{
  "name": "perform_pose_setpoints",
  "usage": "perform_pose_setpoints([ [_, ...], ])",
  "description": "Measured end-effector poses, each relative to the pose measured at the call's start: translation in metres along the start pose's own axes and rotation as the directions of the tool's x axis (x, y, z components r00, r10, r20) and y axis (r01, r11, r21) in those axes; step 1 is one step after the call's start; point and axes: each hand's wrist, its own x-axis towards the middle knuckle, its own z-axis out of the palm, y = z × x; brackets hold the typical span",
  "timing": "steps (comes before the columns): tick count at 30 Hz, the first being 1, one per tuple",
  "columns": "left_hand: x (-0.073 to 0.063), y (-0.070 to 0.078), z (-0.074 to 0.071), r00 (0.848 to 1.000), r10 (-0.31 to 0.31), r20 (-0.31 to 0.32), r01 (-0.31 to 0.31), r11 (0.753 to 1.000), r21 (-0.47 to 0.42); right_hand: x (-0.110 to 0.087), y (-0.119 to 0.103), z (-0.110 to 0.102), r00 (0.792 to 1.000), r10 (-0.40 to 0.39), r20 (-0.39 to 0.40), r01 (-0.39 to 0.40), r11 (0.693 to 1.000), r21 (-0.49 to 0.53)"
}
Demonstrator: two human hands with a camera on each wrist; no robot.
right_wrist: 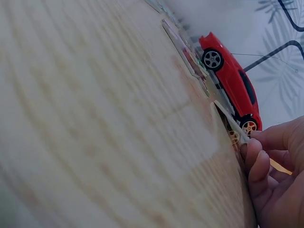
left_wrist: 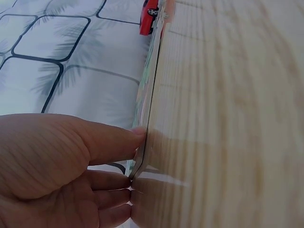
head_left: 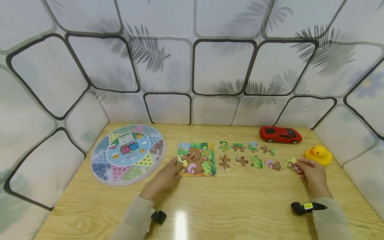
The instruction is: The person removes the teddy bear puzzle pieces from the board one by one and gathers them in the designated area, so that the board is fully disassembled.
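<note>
In the head view my left hand holds the left edge of a square bear puzzle board that lies on the table. The left wrist view shows its thumb on the board's top edge and the other fingers curled against the side. At the far right, my right hand pinches a puzzle piece between thumb and fingertips. That piece tilts up from the tabletop in the right wrist view. Left of it, several loose puzzle pieces are laid out in two rows.
A yellow rubber duck stands just behind my right hand, with a red toy car farther back. On the left lies a round board-game case. Patterned cloth walls bound the wooden table at the back and sides.
</note>
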Motion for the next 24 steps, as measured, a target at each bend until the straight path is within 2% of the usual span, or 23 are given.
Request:
perform_pose_setpoints([
  [7, 0.0005, -0.001, -0.0005, 1.0, 0.006, -0.003, -0.006, 1.0, 0.008, -0.0036, 0.0012, 0.0015, 0.998, -0.004, -0.055, 0.006, 0.999, 0.041],
  [15, 0.0013, -0.0032, 0.0019, 1.0, 0.015, -0.01, -0.015, 1.0, 0.007, -0.0008, 0.0072, -0.0028, 0.999, -0.041, -0.033, 0.044, 0.995, 0.091],
  [24, 0.0042, -0.0062, 0.0005, 1.0, 0.009, 0.004, -0.009, 1.0, -0.013, -0.0015, 0.0084, -0.0062, 1.0, -0.022, -0.019, 0.024, 0.995, 0.101],
])
